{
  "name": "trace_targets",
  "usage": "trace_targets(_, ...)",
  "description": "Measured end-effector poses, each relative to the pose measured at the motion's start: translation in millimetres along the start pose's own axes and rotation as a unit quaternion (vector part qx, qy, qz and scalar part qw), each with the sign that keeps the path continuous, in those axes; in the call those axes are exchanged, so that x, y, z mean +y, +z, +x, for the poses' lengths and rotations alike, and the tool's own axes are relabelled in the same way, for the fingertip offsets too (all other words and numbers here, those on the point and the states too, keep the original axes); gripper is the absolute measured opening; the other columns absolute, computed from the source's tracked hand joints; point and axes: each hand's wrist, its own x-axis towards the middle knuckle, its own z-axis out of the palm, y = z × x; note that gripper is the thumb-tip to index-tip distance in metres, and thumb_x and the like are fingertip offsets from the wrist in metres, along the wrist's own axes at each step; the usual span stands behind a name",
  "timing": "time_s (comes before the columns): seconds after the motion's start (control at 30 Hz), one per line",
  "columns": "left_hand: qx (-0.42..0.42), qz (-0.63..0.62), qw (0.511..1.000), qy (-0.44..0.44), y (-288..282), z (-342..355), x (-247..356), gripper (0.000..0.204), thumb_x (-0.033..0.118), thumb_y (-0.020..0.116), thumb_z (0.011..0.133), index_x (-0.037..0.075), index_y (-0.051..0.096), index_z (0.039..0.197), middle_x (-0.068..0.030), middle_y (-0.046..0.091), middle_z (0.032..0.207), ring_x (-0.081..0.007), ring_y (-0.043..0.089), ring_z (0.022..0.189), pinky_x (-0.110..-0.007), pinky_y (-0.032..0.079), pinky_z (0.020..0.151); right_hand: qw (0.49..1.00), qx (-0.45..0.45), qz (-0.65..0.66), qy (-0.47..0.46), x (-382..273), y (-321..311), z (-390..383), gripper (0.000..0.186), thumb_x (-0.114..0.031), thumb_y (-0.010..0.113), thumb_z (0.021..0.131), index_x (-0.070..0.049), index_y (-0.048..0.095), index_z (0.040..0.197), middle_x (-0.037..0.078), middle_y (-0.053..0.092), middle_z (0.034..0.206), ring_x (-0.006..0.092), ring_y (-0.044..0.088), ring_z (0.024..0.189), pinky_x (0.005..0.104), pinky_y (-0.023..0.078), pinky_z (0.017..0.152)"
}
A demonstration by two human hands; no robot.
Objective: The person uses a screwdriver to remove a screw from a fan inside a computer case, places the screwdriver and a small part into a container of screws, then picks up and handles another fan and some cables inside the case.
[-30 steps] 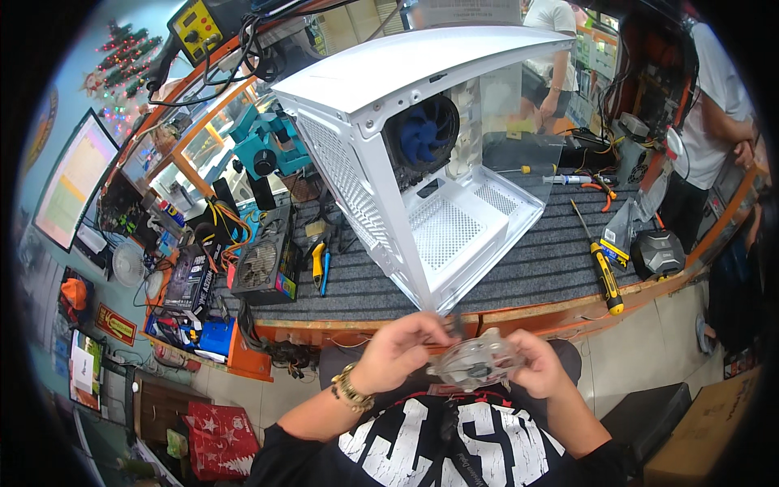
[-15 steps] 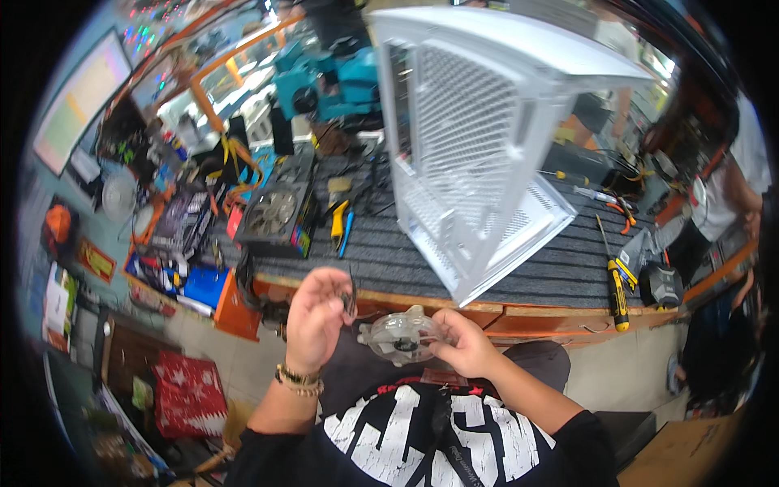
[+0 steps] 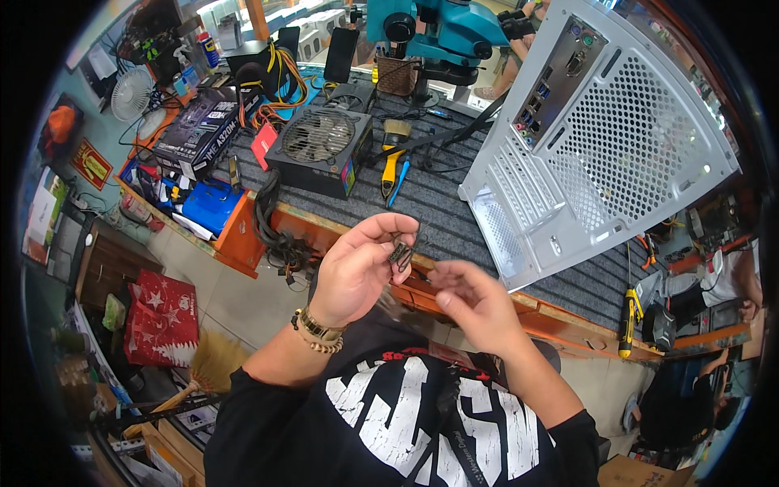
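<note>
Near the front edge of the bench, my left hand is closed, pinching a small looped bundle of dark cable between thumb and fingers. To its right, my right hand has its fingers loosely curled and apart from the thumb, with nothing visible in it. The fingertips of my right hand are slightly blurred and do not touch the cable. The clear round fan seen earlier is not plainly visible; only a blurred pale shape shows below my left hand.
A white computer case stands tilted on the ribbed grey mat at right. A power supply, brush, yellow-handled cutter and blue pen-like tool lie left of it. A yellow-black screwdriver overhangs the front edge.
My right hand has let go of the clear fan and moved slightly right and up. My left hand has moved right and up with the cable. The view has shifted, showing the case turned differently.
</note>
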Motion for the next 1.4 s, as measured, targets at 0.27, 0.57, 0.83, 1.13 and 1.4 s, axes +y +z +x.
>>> trace_targets(0.27, -0.077, 0.007, 0.997, -0.003, -9.1, 2.3, 1.6, 0.039, 0.007, 0.056, 0.105, -0.007, 0.061, 0.141, -0.0093, 0.067, 0.124, -0.0130, 0.062, 0.107, -0.031, 0.051, 0.090, 0.990, 0.077, 0.107, -0.049, -35.0, 19.3, 37.7, 0.015, -0.006, 0.071, 0.106, 0.003, 0.071, 0.118, 0.005, 0.077, 0.103, 0.0087, 0.072, 0.094, 0.0255, 0.057, 0.083)
trace_targets(0.57, 0.021, 0.247, 0.967, 0.048, 9.8, -5.6, -8.1, 0.022, -0.003, 0.073, 0.102, -0.003, 0.064, 0.121, -0.0060, 0.068, 0.118, -0.0063, 0.066, 0.093, -0.022, 0.060, 0.085, 0.984, 0.092, 0.151, 0.002, -44.5, 26.1, 39.7, 0.010, -0.009, 0.069, 0.109, 0.000, 0.070, 0.107, 0.001, 0.073, 0.090, 0.0055, 0.066, 0.078, 0.0224, 0.053, 0.071)
trace_targets(0.83, 0.028, 0.379, 0.925, 0.011, 6.8, -3.4, -4.1, 0.014, 0.007, 0.074, 0.106, -0.004, 0.069, 0.113, -0.0033, 0.073, 0.105, -0.0074, 0.074, 0.089, -0.023, 0.063, 0.076, 0.979, 0.108, 0.171, -0.002, -37.3, 22.4, 38.7, 0.010, -0.008, 0.068, 0.110, 0.002, 0.069, 0.110, 0.005, 0.074, 0.094, 0.0103, 0.070, 0.081, 0.0259, 0.058, 0.074)
trace_targets(1.13, 0.040, 0.298, 0.951, 0.070, 1.8, -2.9, -19.2, 0.016, 0.011, 0.070, 0.109, -0.003, 0.067, 0.115, -0.0041, 0.070, 0.109, -0.0093, 0.069, 0.091, -0.024, 0.058, 0.079, 0.980, 0.090, 0.175, 0.011, -35.1, 22.7, 42.5, 0.008, -0.002, 0.071, 0.104, 0.002, 0.073, 0.111, 0.005, 0.076, 0.095, 0.0109, 0.071, 0.081, 0.0273, 0.060, 0.073)
trace_targets(1.4, 0.046, 0.193, 0.980, 0.005, -6.7, -1.4, -19.5, 0.016, 0.010, 0.071, 0.109, -0.004, 0.068, 0.116, -0.0072, 0.076, 0.102, -0.0110, 0.074, 0.086, -0.026, 0.062, 0.080, 0.862, 0.109, -0.331, -0.368, -47.5, 11.6, 51.0, 0.030, 0.009, 0.082, 0.076, -0.002, 0.078, 0.104, 0.011, 0.072, 0.093, 0.0305, 0.071, 0.079, 0.0381, 0.058, 0.068)
